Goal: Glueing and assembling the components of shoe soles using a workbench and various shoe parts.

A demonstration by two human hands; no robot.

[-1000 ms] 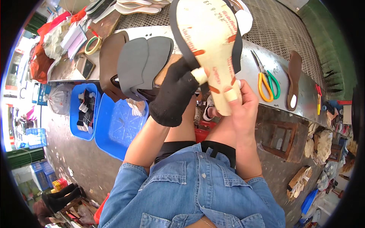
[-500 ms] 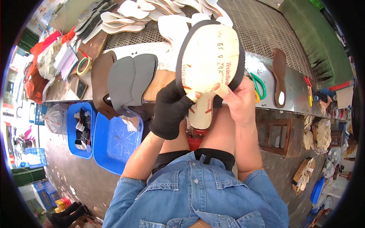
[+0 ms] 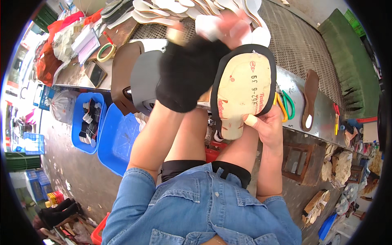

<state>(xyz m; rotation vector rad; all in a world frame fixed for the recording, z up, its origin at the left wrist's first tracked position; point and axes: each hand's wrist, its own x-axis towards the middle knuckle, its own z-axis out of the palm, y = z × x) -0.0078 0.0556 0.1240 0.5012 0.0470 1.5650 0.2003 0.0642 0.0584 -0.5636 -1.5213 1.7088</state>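
Observation:
My right hand [image 3: 264, 127] grips the narrow end of a cream insole board [image 3: 245, 87] with a dark border, thumb on its printed face. The insole's broad end points away from me. My left hand [image 3: 192, 69], in a black fingerless glove, is blurred over the bench, beside the insole and apart from it. Its bare thumb and fingers are spread wide, and nothing shows between them. Just beyond its fingers lie white insoles [image 3: 175, 8] in a pile. Grey sole-shaped sheets [image 3: 145, 77] and a brown one [image 3: 122, 77] lie partly behind my left hand.
On the metal bench [image 3: 296, 108], right of the insole, are green-handled scissors [image 3: 289, 104] and a brown insole [image 3: 310, 98]. A phone [image 3: 97, 75] and a tape roll [image 3: 106, 53] lie at left. Blue tubs [image 3: 112, 157] stand below, and a wooden stool [image 3: 304, 163] at right.
My left hand has let go of the insole and moved up and away toward the white pile. My right hand still holds the insole, which has shifted down and right in view.

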